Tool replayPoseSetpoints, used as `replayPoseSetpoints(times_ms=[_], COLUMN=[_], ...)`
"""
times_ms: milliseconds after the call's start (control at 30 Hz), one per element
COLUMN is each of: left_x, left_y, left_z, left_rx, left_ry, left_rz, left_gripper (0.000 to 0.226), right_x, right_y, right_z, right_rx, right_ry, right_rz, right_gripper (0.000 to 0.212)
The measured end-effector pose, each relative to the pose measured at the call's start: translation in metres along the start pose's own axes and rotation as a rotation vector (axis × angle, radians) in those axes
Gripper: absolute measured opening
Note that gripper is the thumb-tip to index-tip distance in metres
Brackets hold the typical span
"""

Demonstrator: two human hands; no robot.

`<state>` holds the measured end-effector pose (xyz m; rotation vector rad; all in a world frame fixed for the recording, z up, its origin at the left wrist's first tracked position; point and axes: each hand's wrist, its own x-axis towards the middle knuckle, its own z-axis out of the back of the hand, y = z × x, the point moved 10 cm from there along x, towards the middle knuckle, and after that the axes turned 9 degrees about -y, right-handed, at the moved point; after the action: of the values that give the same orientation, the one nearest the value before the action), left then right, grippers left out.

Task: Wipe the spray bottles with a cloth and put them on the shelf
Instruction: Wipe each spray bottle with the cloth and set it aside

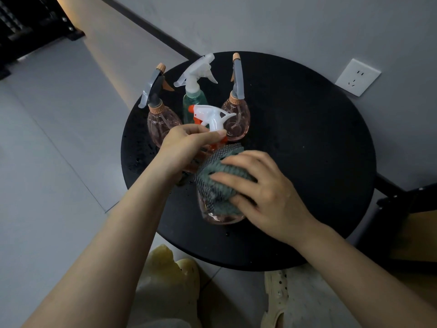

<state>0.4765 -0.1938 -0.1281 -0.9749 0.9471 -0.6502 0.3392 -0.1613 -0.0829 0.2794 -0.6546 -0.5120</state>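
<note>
A: Any writing to read on the spray bottles (214, 124) standing on the table (307, 143)?

B: None. The bottle bodies near the table's far edge are plain, with no label, brand or number showing.

A: And the wall socket (357, 77) just beyond the table's right rim?

B: Only its slots; no lettering can be made out there. Nothing legible anywhere else around the table.
</note>
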Motion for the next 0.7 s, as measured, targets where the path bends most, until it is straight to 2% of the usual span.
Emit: replayPoseSetpoints(times_ms=[133,233,400,567,700], left_x=[0.0,0.0,0.001,0.003,0.004], left_y=[0.001,0.001,0.001,0.0,0.001], left_z=[-0.004,-0.003,0.001,0.01,0.01], left_rx=[-0.021,-0.014,-0.032,-0.045,-0.026], left_ry=[0.035,0.033,0.022,0.004,0.006], left_rz=[0.01,0.007,0.003,-0.01,-0.014], left_gripper=[0.023,0.03,0.018,0.018,0.019], right_x=[-0.001,-0.002,0.002,-0.004,-0.01], right_y=[-0.032,-0.035,-0.007,0.025,0.031], right_z=[0.004,0.002,0.005,-0.005,-0.012], right_rx=[0.222,0.28,0.086,-0.074,-0.134], right_ry=[-0.08,-0.091,-0.045,0.069,0.132], right_rz=[-0.306,-0.365,-0.098,0.22,0.317], right_gripper=[0.041,0.042,0.04,0.037,0.037])
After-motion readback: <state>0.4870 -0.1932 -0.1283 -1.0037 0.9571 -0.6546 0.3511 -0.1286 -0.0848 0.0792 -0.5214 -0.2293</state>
